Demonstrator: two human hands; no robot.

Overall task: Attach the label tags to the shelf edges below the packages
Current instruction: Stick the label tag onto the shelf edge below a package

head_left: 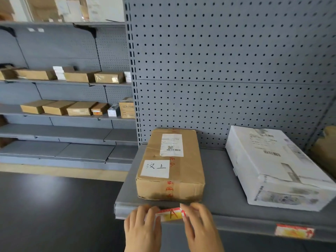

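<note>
Single head-worn view, forward and down, close above the shelf edge [236, 224]

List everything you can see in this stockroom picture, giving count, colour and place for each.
cardboard package: one, brown, near shelf, left
white package: one, white, near shelf, right
label tag: one, red and yellow, shelf edge below cardboard package
second label tag: one, red and yellow, shelf edge below white package
near shelf: one, grey, foreground
pegboard: one, grey, behind the packages
small boxes: several, mostly brown, far shelves at left
left hand: one, touching the label tag's left end
right hand: one, touching the label tag's right end
</note>
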